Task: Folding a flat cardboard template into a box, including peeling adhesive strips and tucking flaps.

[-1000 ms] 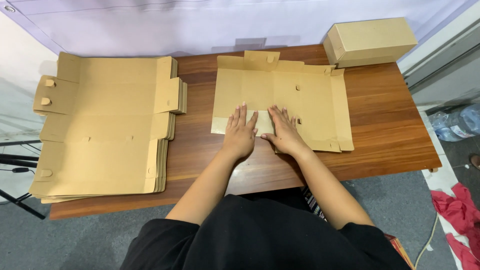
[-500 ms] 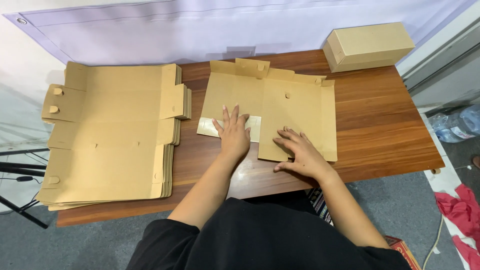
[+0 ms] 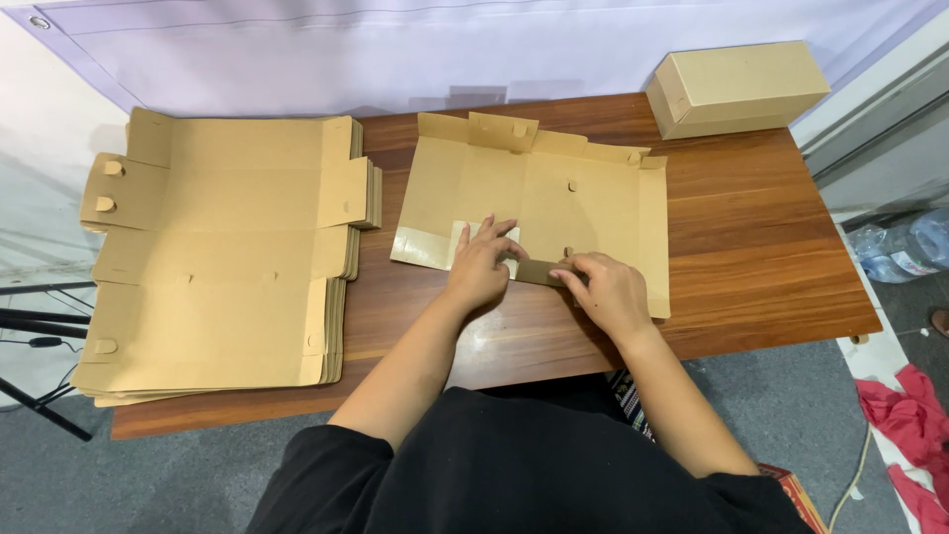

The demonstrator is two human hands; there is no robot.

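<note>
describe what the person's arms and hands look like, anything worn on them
Both forearms are bare down to the left hand and right hand. No gloves, watch or bracelets show, and no rings can be made out. The only clothing in view is a plain black top with short sleeves that end above the elbows, without visible markings.

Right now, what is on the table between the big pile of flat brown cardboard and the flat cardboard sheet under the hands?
Only a bare strip of the wooden table separates the cardboard pile from the cardboard sheet, seen in the head view.
</note>
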